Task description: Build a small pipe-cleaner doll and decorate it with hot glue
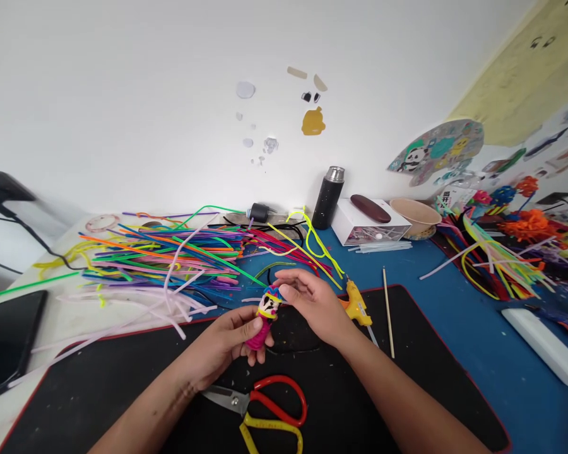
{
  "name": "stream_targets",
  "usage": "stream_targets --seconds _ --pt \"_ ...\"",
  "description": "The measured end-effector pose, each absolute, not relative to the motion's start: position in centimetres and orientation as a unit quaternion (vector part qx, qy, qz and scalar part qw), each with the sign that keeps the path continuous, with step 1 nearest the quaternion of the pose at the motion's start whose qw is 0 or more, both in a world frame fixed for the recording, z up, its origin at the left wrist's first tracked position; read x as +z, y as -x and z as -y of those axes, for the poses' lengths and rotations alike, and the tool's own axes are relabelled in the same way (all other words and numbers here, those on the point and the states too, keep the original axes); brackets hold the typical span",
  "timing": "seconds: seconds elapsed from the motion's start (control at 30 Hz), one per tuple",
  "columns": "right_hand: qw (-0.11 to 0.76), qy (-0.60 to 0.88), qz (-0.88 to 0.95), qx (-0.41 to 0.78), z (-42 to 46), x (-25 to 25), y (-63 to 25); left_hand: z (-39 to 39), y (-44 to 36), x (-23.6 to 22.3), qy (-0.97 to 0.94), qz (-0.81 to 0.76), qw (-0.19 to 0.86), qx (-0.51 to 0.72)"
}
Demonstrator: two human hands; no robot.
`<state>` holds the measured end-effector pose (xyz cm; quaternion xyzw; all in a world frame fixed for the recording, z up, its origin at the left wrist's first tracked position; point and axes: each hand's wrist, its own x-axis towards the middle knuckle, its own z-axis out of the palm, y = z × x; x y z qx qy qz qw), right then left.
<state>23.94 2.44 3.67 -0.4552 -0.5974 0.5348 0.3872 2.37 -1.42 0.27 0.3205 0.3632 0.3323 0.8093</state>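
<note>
My left hand (pixel 239 337) is wrapped round the lower part of a small pipe-cleaner doll (pixel 267 307), held nearly upright above the black mat. The doll has a magenta body, a yellow band, a black-and-white face and a blue top. At that blue top, the thumb and fingers of my right hand (pixel 315 302) close in a pinch; the fingertips partly cover it. Below my hands lie scissors (pixel 265 407) with one red and one yellow handle. Just right of my right hand rests a yellow glue gun (pixel 356 304).
Many coloured pipe cleaners (pixel 170 252) spread across the left. A wooden stick (pixel 388 312) lies on the black mat (pixel 430 378). At the back are a black flask (pixel 328 198), a white box (pixel 355 224) and a bowl (pixel 416 215). A phone-like black slab (pixel 12 340) lies left.
</note>
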Motion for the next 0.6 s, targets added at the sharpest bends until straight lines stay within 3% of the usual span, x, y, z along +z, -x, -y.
stream_targets --seconds 0.6 --pt "0.396 0.449 0.584 0.549 -2.7 2.8 -22.8 1.4 -2.4 0.1 -0.299 -0.356 0.812 0.354"
